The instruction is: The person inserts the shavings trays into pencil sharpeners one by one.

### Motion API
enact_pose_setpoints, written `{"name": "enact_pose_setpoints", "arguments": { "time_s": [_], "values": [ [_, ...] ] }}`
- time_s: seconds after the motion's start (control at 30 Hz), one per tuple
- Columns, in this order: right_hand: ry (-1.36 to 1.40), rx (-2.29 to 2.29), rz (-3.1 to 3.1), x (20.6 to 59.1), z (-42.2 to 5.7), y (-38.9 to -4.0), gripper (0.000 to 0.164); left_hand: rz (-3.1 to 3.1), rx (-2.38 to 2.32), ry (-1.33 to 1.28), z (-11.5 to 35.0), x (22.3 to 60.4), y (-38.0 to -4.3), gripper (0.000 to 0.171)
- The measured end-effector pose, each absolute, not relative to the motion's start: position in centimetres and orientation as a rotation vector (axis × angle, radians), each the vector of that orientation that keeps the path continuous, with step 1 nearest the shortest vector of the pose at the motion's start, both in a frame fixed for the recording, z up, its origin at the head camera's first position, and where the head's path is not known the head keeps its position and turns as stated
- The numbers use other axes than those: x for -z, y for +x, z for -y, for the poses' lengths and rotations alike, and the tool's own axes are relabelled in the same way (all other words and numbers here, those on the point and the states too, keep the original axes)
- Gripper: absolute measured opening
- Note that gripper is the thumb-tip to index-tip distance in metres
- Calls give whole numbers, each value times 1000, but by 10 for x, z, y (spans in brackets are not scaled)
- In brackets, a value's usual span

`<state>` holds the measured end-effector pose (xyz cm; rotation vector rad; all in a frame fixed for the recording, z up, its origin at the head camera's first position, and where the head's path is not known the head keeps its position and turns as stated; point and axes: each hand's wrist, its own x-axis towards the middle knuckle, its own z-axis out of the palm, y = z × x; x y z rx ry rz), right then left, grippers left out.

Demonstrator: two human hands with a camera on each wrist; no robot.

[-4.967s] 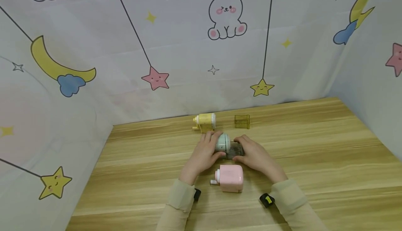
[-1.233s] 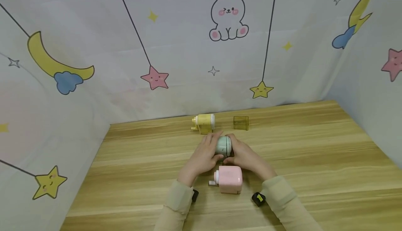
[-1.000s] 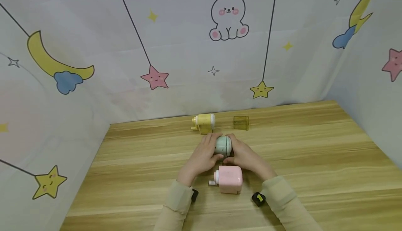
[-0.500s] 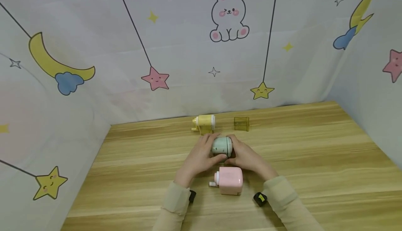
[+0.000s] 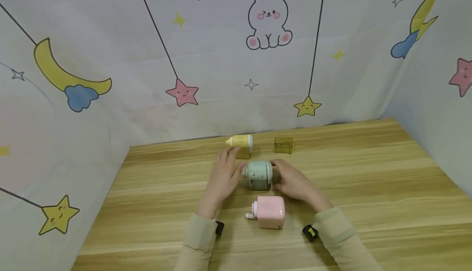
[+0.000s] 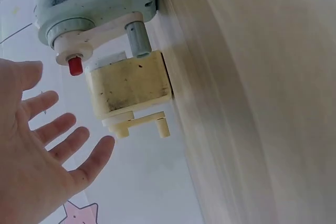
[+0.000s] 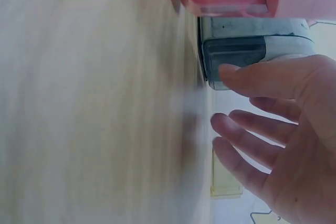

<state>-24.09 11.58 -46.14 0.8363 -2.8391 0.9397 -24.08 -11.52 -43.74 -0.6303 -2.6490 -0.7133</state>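
A mint-green crank pencil sharpener [image 5: 259, 170] stands on the table between the two hands. Its dark shavings drawer [image 7: 231, 53] sits in the body. My left hand [image 5: 221, 177] is off to the left of it, fingers spread and holding nothing; in the left wrist view the crank handle [image 6: 139, 39] and a red tip [image 6: 75, 66] lie beyond the fingers. My right hand [image 5: 295, 181] is at the sharpener's right end, its fingers loosely bent with nothing between them. In the right wrist view the thumb overlaps the drawer.
Nearer the person stands a pink crank sharpener [image 5: 271, 212]. At the back wall is a yellow sharpener [image 5: 241, 141], and a loose see-through yellow drawer [image 5: 283, 145] lies to its right. Patterned cloth walls [image 5: 221, 58] enclose the wooden table [image 5: 368, 172].
Five seconds ago the right hand held the dark drawer partly out of the mint sharpener; it went in. Since then both hands have let go, the left moving away leftward.
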Motion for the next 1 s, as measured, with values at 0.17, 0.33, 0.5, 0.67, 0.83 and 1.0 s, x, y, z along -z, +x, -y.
{"name": "enact_pose_setpoints", "arguments": {
  "time_s": [0.17, 0.33, 0.5, 0.67, 0.83, 1.0],
  "values": [
    [810, -878, 2804, 461, -120, -243, 52, 2650, 707, -572, 119, 441, -242, 47],
    [792, -833, 2742, 460, -123, -246, 42, 2672, 716, -550, 121, 443, -245, 51],
    [754, -758, 2711, 460, -125, -251, 42, 2698, 716, -547, 123, 444, -250, 56],
    [682, -724, 2753, 459, -130, -257, 50, 2739, 739, -535, 125, 444, -254, 61],
    [644, -721, 2776, 458, -137, -265, 61, 2743, 763, -537, 127, 445, -262, 66],
    [609, -759, 2806, 458, -148, -276, 72, 2741, 842, -539, 129, 446, -269, 74]
  ]
}}
